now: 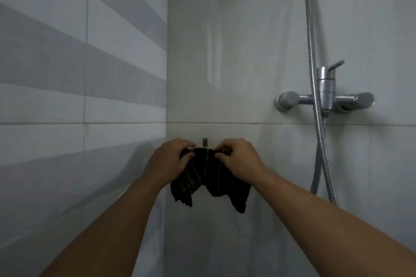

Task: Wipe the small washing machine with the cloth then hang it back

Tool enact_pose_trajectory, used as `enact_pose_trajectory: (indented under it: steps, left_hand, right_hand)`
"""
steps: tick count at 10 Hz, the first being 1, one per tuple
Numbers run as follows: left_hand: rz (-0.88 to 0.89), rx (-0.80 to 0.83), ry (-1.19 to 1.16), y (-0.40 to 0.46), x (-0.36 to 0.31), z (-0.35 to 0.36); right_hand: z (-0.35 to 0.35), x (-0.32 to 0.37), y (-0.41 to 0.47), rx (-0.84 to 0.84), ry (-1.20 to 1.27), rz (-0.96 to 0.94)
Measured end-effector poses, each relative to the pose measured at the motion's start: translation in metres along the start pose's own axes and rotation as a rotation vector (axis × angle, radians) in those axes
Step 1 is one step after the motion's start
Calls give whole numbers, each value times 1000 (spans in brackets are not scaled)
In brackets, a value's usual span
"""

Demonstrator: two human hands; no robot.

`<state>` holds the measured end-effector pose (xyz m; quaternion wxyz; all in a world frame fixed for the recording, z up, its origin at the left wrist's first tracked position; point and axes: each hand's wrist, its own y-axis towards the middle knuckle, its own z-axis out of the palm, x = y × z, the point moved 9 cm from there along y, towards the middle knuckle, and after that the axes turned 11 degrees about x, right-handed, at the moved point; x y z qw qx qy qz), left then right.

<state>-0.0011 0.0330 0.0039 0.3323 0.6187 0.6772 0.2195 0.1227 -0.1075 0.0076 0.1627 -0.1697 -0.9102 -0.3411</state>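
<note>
The left hand and the right hand are raised side by side, each with its fingers closed in a pinch on the top edge of the dark cloth. The cloth is stretched between them and hangs down in loose folds, just under a small hook on the pale tiled wall. To the left, the other wall has grey and white stripes. At the right are a chrome shower mixer and its hose.
</note>
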Motion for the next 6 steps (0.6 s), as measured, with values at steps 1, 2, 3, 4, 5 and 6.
enact_pose_trajectory:
  steps: [1, 2, 3, 4, 5, 6]
  left_hand:
    - [-6, -103, 44, 26, 16, 1]
    - [-26, -110, 141, 47, 34, 13]
    - [-60, -93, 167, 59, 49, 32]
    - [-98, -151, 155, 55, 54, 48]
    - [-65, -195, 254, 47, 45, 55]
    - [-74, -218, 223, 21, 31, 59]
  right_hand:
    - [-1, -1, 27, -134, -77, -33]
    - [3, -6, 49, -160, -137, -31]
    - [15, -11, 63, -155, -325, -25]
    - [31, -13, 59, -184, -487, -65]
    - [44, -15, 51, -150, -575, -94]
    - [57, -14, 34, -45, -595, -99]
